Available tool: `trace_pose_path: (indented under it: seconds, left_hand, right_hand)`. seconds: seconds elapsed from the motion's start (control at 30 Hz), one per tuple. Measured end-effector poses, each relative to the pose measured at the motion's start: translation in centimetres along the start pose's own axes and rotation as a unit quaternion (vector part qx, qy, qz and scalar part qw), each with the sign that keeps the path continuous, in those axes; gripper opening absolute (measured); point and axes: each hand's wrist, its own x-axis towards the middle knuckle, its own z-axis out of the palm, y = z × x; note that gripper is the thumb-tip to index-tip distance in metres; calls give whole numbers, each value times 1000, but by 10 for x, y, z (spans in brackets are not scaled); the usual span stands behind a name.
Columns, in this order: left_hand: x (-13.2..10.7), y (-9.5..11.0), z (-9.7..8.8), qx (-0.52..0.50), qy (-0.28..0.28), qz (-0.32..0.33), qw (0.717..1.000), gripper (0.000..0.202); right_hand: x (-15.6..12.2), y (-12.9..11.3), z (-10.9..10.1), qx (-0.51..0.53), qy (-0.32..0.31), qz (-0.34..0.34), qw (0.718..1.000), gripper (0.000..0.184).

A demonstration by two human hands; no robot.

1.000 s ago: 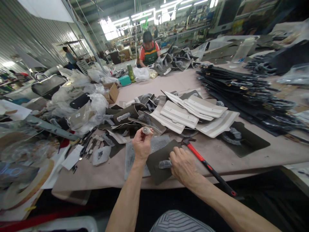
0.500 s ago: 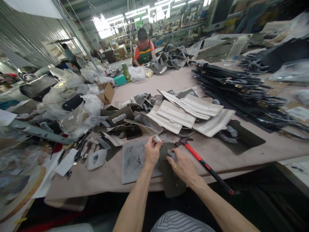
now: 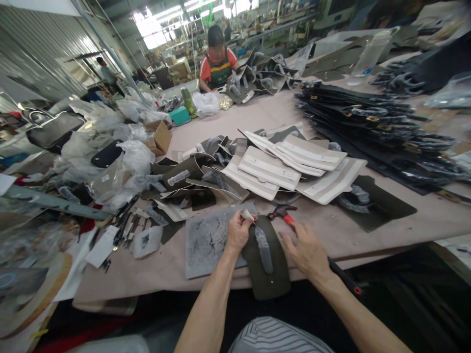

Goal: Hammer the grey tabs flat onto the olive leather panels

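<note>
A dark olive panel lies over the table's front edge, a plastic-wrapped strap running along it. My left hand is closed around a short, pale, cylindrical tool at the panel's upper left; its lower tip is hard to make out. Over the handle of a claw hammer is my right hand, thumb and fingers apart and slightly blurred. The hammer lies right of the panel, its red and black handle partly hidden by that hand. A grey, marked slab lies left of the panel, partly beneath it.
Beyond my hands are piled white-backed panels and olive pieces. Black stacked pieces stand at the right, plastic bags at the left. A co-worker sits across the table. Small strips and tools lie left of the slab.
My right hand has left the wrapped strap on the panel and moved right, over the hammer handle. The strap now shows in full. My left hand keeps the pale tool near the panel's top.
</note>
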Motion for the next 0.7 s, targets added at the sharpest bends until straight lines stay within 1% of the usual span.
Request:
trace_pose_path:
  seconds: [0.03,0.1,0.13,0.17,0.23,0.27,0.3,0.37,0.4,0.43,0.5,0.57,0.63,0.7]
  left_hand:
    - [0,0,0,4,-2,5,1000,22]
    - [-1,1,1,13,-7,10,1000,20]
    - [-1,1,1,17,-9,10,1000,19]
    - [-1,2,2,21,-10,10,1000,18]
    - [-2,2,1,32,-11,12,999,17]
    - [-2,2,1,39,-12,15,999,16]
    - [-2,1,1,45,-13,17,999,16]
    - [-2,-1,0,53,-16,21,998,16]
    - [-1,-2,0,52,-15,21,998,16]
    - [-1,-4,0,50,-13,21,998,16]
    - [-1,-6,0,49,-9,21,999,15]
    - [0,-5,1,48,-7,22,999,14]
    - [-1,-3,2,43,-9,19,999,15]
    - [-1,1,2,35,-11,17,999,16]
  right_hand:
    - [2,14,-2,-60,2,10,998,44]
    - [4,36,-5,-130,-36,20,991,44]
    - [4,42,-8,-134,-51,21,989,45]
    - [5,42,-10,-122,-54,15,991,46]
    - [4,30,-13,-57,-26,-28,998,49]
    - [4,19,-14,-11,-12,-66,998,51]
    - [3,6,-13,38,-12,-111,993,53]
    - [0,-20,-5,116,-57,-201,971,55]
    - [-3,-30,0,137,-83,-231,960,55]
    - [-6,-37,6,146,-102,-247,953,54]
    - [-15,-43,16,147,-102,-253,951,51]
    - [-26,-40,22,153,-76,-253,952,45]
    - [-35,-33,23,174,-57,-263,947,39]
    - [-42,-29,23,191,-45,-266,944,38]
